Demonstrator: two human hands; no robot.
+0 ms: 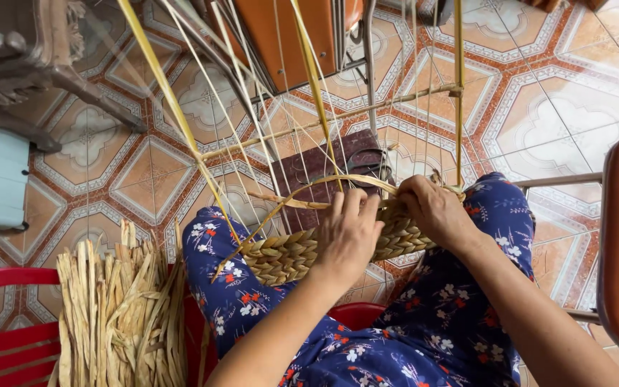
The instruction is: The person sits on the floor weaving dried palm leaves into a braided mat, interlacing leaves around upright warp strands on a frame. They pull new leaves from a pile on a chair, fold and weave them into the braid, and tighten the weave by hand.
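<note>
We are weaving on lap: woven band [288, 256] of dried braided fibre resting across knees in blue flowered trousers [431, 322]. Left hand [347, 236] lying flat on band, fingers spread, tips pressing loose strand [324, 188]. Right hand [435, 210] curling over right end of band, pinching same strand. Thin upright stakes [309, 79] rising far from band, lashed to frame. Bundle of dried fibre [120, 315] lying near left on red chair [8, 337]. Patterned tile floor [560, 100] beyond.
</note>
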